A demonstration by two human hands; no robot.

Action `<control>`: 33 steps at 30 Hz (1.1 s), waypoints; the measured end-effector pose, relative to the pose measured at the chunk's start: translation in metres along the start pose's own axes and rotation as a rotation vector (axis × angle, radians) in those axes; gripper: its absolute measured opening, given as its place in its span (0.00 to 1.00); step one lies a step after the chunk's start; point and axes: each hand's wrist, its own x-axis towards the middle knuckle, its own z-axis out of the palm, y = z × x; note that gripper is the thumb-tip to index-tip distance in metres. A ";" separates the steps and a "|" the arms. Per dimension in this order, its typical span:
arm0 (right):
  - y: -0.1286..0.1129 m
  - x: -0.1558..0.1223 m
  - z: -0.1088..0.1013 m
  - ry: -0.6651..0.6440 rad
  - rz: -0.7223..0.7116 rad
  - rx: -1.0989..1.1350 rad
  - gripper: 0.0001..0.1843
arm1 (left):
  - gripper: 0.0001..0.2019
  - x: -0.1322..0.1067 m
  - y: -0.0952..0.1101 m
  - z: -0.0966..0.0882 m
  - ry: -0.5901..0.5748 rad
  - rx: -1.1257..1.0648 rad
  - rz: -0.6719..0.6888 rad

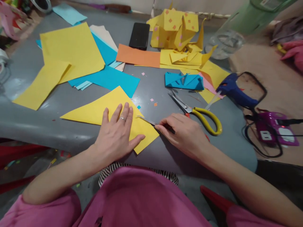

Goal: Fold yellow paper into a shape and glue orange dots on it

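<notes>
A yellow sheet of paper (94, 108), with a pointed corner at its left, lies on the grey table in front of me. My left hand (115, 132) rests flat on it, fingers stretched out and thumb spread to the right. At the paper's right edge, my right hand (182, 130) is closed around thin metal tweezers (146, 120). Their bent tip lies over the paper, close to my left fingers; the grip end is hidden in my palm. Scissors with yellow handles (205, 119) lie just beyond my right hand.
Yellow sheets (71, 50) and blue paper (111, 78) overlap at the left. Behind are an orange strip (139, 56), a black phone (139, 35) and a yellow paper model (175, 28). A folded blue piece (183, 81) and a corded glue gun (236, 90) lie right.
</notes>
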 end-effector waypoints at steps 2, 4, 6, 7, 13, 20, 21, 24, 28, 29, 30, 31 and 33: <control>-0.001 -0.002 -0.002 -0.004 -0.009 0.006 0.12 | 0.40 -0.004 0.003 0.001 0.029 -0.010 0.014; 0.000 -0.004 -0.004 -0.025 -0.011 0.008 0.11 | 0.39 -0.006 0.004 0.003 0.060 -0.016 0.016; 0.002 -0.006 -0.007 -0.063 -0.015 0.014 0.10 | 0.37 -0.007 0.004 0.005 0.077 -0.022 0.012; 0.003 -0.007 -0.007 -0.074 -0.016 0.010 0.10 | 0.35 -0.007 0.003 0.005 0.080 -0.024 0.008; 0.010 0.001 -0.003 -0.065 -0.029 0.001 0.09 | 0.36 -0.005 0.002 0.003 0.029 0.006 0.004; 0.010 0.019 0.005 -0.083 -0.077 0.061 0.09 | 0.37 -0.005 0.002 0.000 0.002 0.018 0.000; 0.010 0.020 0.004 -0.098 -0.081 0.073 0.09 | 0.37 -0.004 0.002 0.000 0.003 0.018 -0.001; 0.011 0.021 0.002 -0.130 -0.049 0.117 0.08 | 0.37 -0.004 0.001 0.000 0.011 0.017 -0.001; 0.008 0.022 0.002 -0.136 0.028 0.146 0.07 | 0.37 -0.004 0.001 0.000 0.010 0.013 0.007; 0.008 0.022 0.002 -0.140 0.037 0.155 0.07 | 0.37 -0.004 0.001 0.000 0.009 0.011 0.008; 0.007 0.023 0.003 -0.141 0.043 0.162 0.07 | 0.37 -0.004 0.001 0.000 0.011 0.008 0.008; 0.006 0.023 0.003 -0.142 0.050 0.163 0.07 | 0.37 -0.004 0.001 0.000 0.013 0.006 0.007; 0.005 0.023 0.004 -0.138 0.064 0.154 0.07 | 0.37 -0.005 0.001 0.000 0.017 0.000 0.004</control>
